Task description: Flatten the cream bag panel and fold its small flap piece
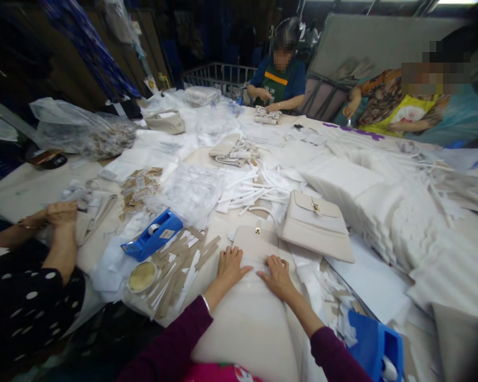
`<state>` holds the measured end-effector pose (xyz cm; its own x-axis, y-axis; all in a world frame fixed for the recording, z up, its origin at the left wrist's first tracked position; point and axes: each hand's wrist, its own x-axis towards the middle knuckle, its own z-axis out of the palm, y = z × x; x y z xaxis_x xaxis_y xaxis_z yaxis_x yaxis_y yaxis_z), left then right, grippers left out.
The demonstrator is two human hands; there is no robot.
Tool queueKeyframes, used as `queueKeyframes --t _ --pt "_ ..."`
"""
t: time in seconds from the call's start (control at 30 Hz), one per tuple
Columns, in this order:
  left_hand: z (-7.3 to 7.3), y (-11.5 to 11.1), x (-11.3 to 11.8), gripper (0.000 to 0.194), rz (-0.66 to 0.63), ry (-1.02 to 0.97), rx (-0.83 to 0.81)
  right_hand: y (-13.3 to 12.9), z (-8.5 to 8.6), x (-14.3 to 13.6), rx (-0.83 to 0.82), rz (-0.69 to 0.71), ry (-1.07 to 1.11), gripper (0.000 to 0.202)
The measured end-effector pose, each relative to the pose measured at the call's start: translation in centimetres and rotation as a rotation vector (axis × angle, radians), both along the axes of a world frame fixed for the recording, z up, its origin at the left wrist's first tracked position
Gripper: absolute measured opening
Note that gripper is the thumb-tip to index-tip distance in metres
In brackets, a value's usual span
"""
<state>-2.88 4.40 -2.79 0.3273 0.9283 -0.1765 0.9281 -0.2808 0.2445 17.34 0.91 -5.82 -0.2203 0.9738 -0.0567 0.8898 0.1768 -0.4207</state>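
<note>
In front of me on the table lies a cream handbag [257, 313] with its flap toward the far side and a small gold clasp on it. My left hand [231, 267] rests on its left edge, fingers stretched out. Opposite it, my right hand [278, 276] lies on the right part of the bag, fingers also spread and slightly bent. Neither hand grips anything. Just beyond my right hand, a second cream handbag [316, 225] with a gold lock lies tilted, its flap closed.
A blue tape dispenser [153, 235] and a round tin [142, 277] stand left, beside paper strips [179, 270]. Another blue dispenser [376, 345] is at lower right. Stacked white foam sheets [366, 196] fill the right; white tubes [255, 188] lie ahead. A co-worker's arms [61, 233] are at left; two people work opposite.
</note>
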Motion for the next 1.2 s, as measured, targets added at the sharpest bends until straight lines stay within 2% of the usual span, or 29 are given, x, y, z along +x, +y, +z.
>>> queueKeyframes --t 0.13,0.27,0.4,0.57,0.7,0.77,0.83,0.9,0.97,1.07,1.2 --pt "-0.1 -0.2 -0.1 0.040 0.026 -0.036 0.017 -0.2 0.0 0.2 0.016 0.021 0.090 0.024" --pt "-0.3 -0.2 -0.2 0.027 0.043 -0.025 0.048 -0.4 -0.1 0.5 0.001 0.018 0.157 0.023" --pt "-0.6 0.0 -0.2 0.031 0.055 -0.005 0.015 -0.5 -0.3 0.9 -0.014 0.025 0.184 0.023" --pt "-1.4 0.1 -0.2 0.029 0.080 0.002 0.010 -0.5 -1.2 1.3 -0.064 0.009 0.213 0.029" --pt "-1.5 0.0 0.0 0.027 0.112 0.049 0.023 -0.5 -2.2 1.4 -0.095 -0.075 0.233 0.032" --pt "-1.2 -0.1 0.1 0.030 0.085 0.078 0.077 -0.6 -2.5 1.4 -0.105 -0.094 0.258 0.032" --pt "-0.8 -0.2 0.3 0.038 0.002 0.068 0.131 -0.6 -2.6 1.4 -0.126 -0.095 0.300 0.033" --pt "-0.3 -0.2 0.4 0.040 -0.122 0.015 0.118 -0.5 -2.5 1.5 -0.145 -0.090 0.341 0.033" --pt "0.0 -0.3 0.4 0.033 -0.209 -0.045 0.057 -0.4 -2.4 1.6 -0.150 -0.079 0.365 0.033" --pt "0.1 -0.4 0.4 0.020 -0.195 -0.083 -0.003 -0.2 -2.1 1.8 -0.146 -0.046 0.361 0.034" --pt "-0.1 -0.5 0.2 0.038 -0.169 -0.122 -0.028 0.0 -1.2 2.1 -0.155 0.027 0.247 0.028"
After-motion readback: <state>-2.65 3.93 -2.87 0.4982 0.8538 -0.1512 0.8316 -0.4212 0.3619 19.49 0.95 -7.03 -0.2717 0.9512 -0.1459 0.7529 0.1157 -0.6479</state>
